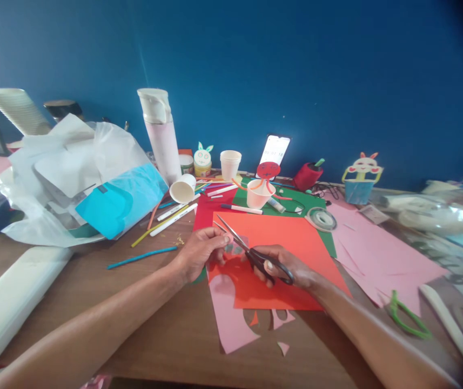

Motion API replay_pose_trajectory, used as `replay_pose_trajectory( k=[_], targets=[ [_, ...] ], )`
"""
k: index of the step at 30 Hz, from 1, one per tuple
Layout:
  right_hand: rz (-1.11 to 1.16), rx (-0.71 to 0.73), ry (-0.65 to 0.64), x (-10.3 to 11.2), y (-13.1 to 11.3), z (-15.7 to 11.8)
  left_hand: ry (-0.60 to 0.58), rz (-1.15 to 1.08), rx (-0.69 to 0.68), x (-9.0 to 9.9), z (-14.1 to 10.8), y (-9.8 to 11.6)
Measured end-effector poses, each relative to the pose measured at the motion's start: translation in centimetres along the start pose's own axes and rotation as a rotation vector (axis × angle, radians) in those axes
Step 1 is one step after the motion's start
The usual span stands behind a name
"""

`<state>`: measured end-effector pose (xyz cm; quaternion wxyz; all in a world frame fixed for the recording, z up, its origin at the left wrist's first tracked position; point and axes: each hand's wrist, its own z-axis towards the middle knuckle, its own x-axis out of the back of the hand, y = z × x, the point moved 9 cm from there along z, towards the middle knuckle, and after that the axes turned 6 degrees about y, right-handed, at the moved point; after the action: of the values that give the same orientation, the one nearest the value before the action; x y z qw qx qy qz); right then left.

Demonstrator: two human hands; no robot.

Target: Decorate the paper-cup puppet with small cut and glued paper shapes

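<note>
Closest to me on the tabletop (142, 329) there's a cut-up pink sheet (231, 321), partly under an orange sheet (296, 270). Over the orange one, my left hand (207, 248) has its grip pinched on a small piece of paper (237, 250), and my right hand (283, 265) has its grip around the black handles of the scissors (261, 262), blades apart right by that piece.

Off to the left, a see-through plastic bag (112, 135) is stuffed with white paper and a bright blue packet (121, 202). Past the hands, a white cup (183, 189) lies tipped over, mouth facing this way. The pale cup (256, 198) beyond the orange sheet has a red face (269, 169) sticking up out of it, plus bendy orange arms. Over on the right, a blue cup (359, 192) holds a rabbit-faced figure (364, 162), and a red holder (306, 177) has something green poking out. Further back: upright white cups (230, 165) nested together, a rabbit face (202, 157) above a yellow jar (202, 169) (can't tell if it's inside), and a tall, closed flask (160, 140).
</note>
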<state>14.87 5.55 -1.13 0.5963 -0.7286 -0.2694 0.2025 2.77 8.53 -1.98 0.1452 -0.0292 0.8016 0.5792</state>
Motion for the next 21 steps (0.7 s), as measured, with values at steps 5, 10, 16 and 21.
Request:
replay_pose_trajectory(
  k=[5, 10, 16, 21],
  targets=[
    [-0.003, -0.012, 0.013, 0.12, 0.12, -0.01, 0.018, 0.031, 0.010, 0.26, 0.06, -0.08],
    [0.009, -0.024, 0.011, 0.22, 0.39, 0.06, 0.007, 0.069, 0.031, 0.36, 0.10, -0.36],
    [0.024, -0.053, 0.027, 0.21, 0.12, 0.07, 0.019, 0.055, 0.047, 0.50, 0.22, -0.20],
    [-0.001, -0.067, 0.025, 0.27, 0.24, -0.07, 0.020, 0.148, 0.052, 0.86, 0.42, -0.22]
  ],
)
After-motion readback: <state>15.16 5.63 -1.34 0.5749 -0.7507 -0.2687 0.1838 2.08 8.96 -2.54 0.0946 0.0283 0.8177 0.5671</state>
